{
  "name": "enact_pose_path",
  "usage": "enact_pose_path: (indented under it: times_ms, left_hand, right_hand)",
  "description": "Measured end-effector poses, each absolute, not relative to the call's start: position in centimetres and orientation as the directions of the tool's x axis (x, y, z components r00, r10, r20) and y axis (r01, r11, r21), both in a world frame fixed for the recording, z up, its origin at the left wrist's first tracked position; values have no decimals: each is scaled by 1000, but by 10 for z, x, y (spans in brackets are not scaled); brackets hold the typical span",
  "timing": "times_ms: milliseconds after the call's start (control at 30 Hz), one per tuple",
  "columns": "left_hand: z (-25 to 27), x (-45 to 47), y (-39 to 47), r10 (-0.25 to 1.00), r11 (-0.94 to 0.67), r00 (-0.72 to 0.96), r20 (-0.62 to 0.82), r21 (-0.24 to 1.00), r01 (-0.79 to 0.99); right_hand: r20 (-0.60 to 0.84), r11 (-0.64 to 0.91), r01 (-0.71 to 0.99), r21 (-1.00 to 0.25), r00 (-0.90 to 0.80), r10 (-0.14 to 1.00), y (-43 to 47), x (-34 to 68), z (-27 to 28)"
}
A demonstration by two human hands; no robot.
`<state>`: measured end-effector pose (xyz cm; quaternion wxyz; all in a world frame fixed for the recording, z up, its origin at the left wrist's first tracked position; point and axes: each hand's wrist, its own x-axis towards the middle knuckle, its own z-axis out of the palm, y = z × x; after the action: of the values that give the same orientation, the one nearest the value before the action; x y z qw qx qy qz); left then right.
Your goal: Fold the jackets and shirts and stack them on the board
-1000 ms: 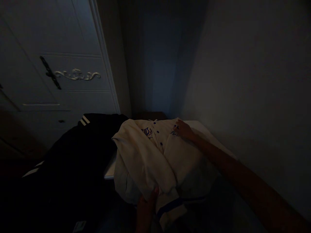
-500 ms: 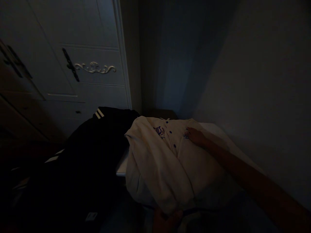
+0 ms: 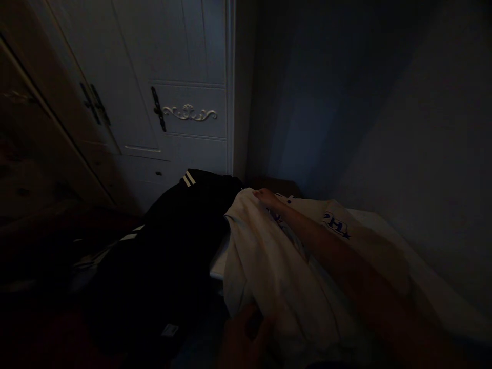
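A cream button-up jacket (image 3: 265, 256) with blue lettering and a dark emblem lies spread over a white surface. My right hand (image 3: 267, 197) reaches across its front, fingers closed on the cloth at the left shoulder. The forearm partly covers the emblem and the buttons. Low in the view, my left hand (image 3: 244, 333) is at the jacket's lower left side, thumb and forefinger curled at the cloth. Darkness hides much of this grip. Just left of the jacket lies a black garment (image 3: 165, 256) with pale stripes and a small white label.
A pale wardrobe (image 3: 192, 66) with dark handles and a carved ornament stands behind on the left. The white tabletop (image 3: 218, 264) shows a corner beside the jacket. A wall (image 3: 434, 138) closes off the right side. The room is very dim.
My right hand has moved left from the jacket's right chest to its left shoulder, uncovering blue lettering. My left hand has shifted up and left from the hem. The view has turned left.
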<state>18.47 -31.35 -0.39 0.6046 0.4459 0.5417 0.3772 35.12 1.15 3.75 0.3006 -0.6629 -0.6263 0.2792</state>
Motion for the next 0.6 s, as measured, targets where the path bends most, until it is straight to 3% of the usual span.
enact_pose_path:
  times_ms: [167, 367, 500, 600]
  left_hand:
    - [32, 160, -231, 962, 208, -163, -217, 975, -74]
    - [34, 166, -146, 952, 275, -130, -278, 960, -45]
    - [32, 170, -129, 928, 256, -228, -296, 948, -187]
    - [26, 172, -133, 915, 224, -277, -293, 941, -255]
  right_hand:
    - [-126, -190, 560, -807, 151, 981, 40, 339, 31]
    - [-235, -297, 434, -850, 192, 953, 55, 336, 25]
    - [-289, -344, 383, -857, 197, 937, 67, 340, 21]
    - [-245, -294, 363, -884, 176, 953, 75, 344, 17]
